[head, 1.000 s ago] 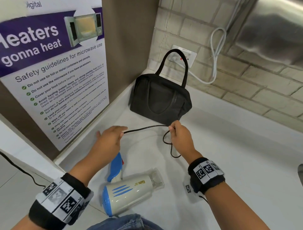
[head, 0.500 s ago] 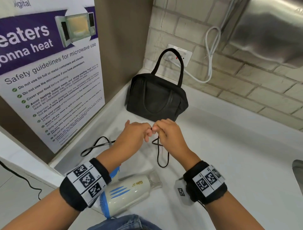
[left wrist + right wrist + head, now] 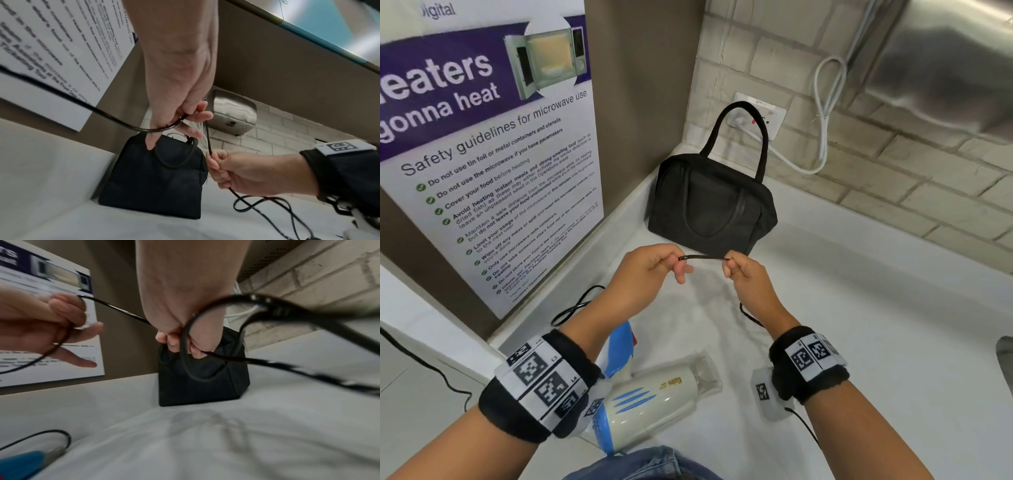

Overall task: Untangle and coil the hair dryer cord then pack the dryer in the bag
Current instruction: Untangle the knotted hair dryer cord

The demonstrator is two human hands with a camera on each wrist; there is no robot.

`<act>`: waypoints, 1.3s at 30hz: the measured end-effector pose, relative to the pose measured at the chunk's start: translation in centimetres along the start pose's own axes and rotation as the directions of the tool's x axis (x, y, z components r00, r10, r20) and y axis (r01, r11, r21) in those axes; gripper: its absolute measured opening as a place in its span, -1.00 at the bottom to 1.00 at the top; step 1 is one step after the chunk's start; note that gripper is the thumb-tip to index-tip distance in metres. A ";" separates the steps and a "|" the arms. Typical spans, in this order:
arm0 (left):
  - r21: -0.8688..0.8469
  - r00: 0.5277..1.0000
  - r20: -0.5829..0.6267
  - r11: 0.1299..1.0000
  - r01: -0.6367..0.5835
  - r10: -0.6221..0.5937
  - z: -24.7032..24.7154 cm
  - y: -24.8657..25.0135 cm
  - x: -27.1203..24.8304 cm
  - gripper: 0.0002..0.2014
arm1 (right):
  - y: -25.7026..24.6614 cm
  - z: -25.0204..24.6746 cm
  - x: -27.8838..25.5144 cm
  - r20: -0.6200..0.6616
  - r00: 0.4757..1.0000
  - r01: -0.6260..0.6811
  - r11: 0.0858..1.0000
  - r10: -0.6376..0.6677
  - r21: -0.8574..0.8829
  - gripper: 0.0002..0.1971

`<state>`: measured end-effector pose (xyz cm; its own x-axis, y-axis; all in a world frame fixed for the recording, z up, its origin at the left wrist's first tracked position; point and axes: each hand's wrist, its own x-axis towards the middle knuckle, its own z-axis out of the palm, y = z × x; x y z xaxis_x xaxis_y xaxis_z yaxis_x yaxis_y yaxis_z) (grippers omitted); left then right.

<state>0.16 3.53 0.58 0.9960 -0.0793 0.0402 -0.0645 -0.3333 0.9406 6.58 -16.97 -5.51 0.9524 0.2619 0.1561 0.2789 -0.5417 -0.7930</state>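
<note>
Pulled apart again from touching half a second ago: left hand (image 3: pixel 654 263) and right hand (image 3: pixel 744 274) each pinching the cord (image 3: pixel 703 257), short taut span mid-frame. Coiling under way. Dryer (image 3: pixel 654 401) on desk (image 3: pixel 876 325), bottom centre; bag (image 3: pixel 709 205) above.

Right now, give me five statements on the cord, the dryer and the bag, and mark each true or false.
1. Both the left hand and the right hand pinch the black cord. True.
2. The hair dryer is inside the black handbag. False: it lies on the white counter.
3. The handbag stands in the corner. True.
4. The cord is neatly coiled. False: loose loops trail from both hands.
5. The right hand grips the bag's handle. False: it holds the cord.
</note>
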 end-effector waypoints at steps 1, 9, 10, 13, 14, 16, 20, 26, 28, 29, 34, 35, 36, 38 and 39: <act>-0.034 1.000 -0.017 0.999 0.002 -0.003 -0.2 0.1 0.0 -0.61 | 0.7 -0.2 0.1 -0.009 1.000 -0.023 1.000 0.023 0.003 -0.64; -0.096 0.999 -0.036 0.995 0.026 -0.030 -0.5 0.4 0.0 -0.62 | 3.0 -1.1 0.9 -0.009 0.995 -0.099 0.993 0.099 -0.058 -0.60; -0.113 0.999 -0.033 0.993 0.029 -0.032 -0.4 0.5 0.0 -0.63 | 3.1 -1.1 1.0 -0.010 0.994 -0.108 0.992 0.107 -0.063 -0.60; -0.137 0.999 -0.027 0.990 0.024 -0.028 -0.5 0.9 0.1 -0.66 | 3.8 -1.0 1.2 -0.027 0.989 -0.145 0.984 0.143 -0.099 -0.61; -0.128 0.999 -0.023 0.992 0.019 -0.023 -0.6 1.0 0.1 -0.66 | 3.9 -1.0 1.2 -0.031 0.988 -0.157 0.980 0.154 -0.119 -0.61; -0.079 1.000 -0.006 0.996 0.030 -0.031 -0.8 0.7 0.2 -0.65 | 4.1 -1.0 1.3 -0.052 0.980 -0.197 0.969 0.191 -0.147 -0.62; 0.120 0.993 0.066 0.988 0.093 -0.101 -1.1 -0.8 0.7 -0.62 | 3.5 -1.6 1.3 -0.166 0.949 -0.292 0.947 0.269 -0.136 -0.68; 0.321 0.974 0.090 0.932 0.171 -0.210 -0.3 -2.1 1.2 -0.69 | -0.1 -2.9 0.0 -0.201 0.959 -0.164 0.971 0.198 0.171 -0.66; 0.352 0.971 0.059 0.915 0.197 -0.232 -0.1 -2.5 1.7 -0.75 | -0.8 -3.7 -0.6 -0.174 0.967 -0.147 0.964 0.188 0.222 -0.64; 0.392 0.974 0.024 0.898 0.198 -0.226 0.0 -2.7 1.9 -0.78 | -1.1 -3.9 -0.8 -0.165 0.971 -0.144 0.975 0.172 0.171 -0.64; 0.608 1.000 0.005 0.794 0.003 -0.008 2.2 -0.6 2.0 -0.62 | -1.6 -3.1 -1.2 -0.116 0.993 -0.063 0.970 0.036 -0.237 -0.74; 0.635 0.999 0.050 0.771 -0.046 0.019 2.6 0.1 1.9 -0.60 | -1.7 -2.7 -1.3 -0.071 0.997 -0.009 0.953 -0.013 -0.302 -0.76; 0.662 0.995 0.101 0.746 -0.069 0.002 3.0 0.8 2.1 -0.61 | -1.9 -2.1 -1.4 -0.028 0.998 0.050 0.931 -0.064 -0.361 -0.76; 0.748 0.959 0.210 0.662 -0.034 -0.189 4.0 2.5 3.2 -0.66 | -2.4 -1.3 -1.7 0.028 0.988 0.147 0.886 -0.150 -0.440 -0.75; 0.796 0.921 0.243 0.606 -0.009 -0.305 4.1 3.1 3.5 -0.69 | -2.7 -1.0 -1.9 0.043 0.984 0.172 0.875 -0.171 -0.453 -0.75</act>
<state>3.20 -1.68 2.24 0.9222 -0.1994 -0.3314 -0.0969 -0.9487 0.3010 4.20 -16.86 -3.08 0.8845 0.3845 0.2641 0.4632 -0.7909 -0.3999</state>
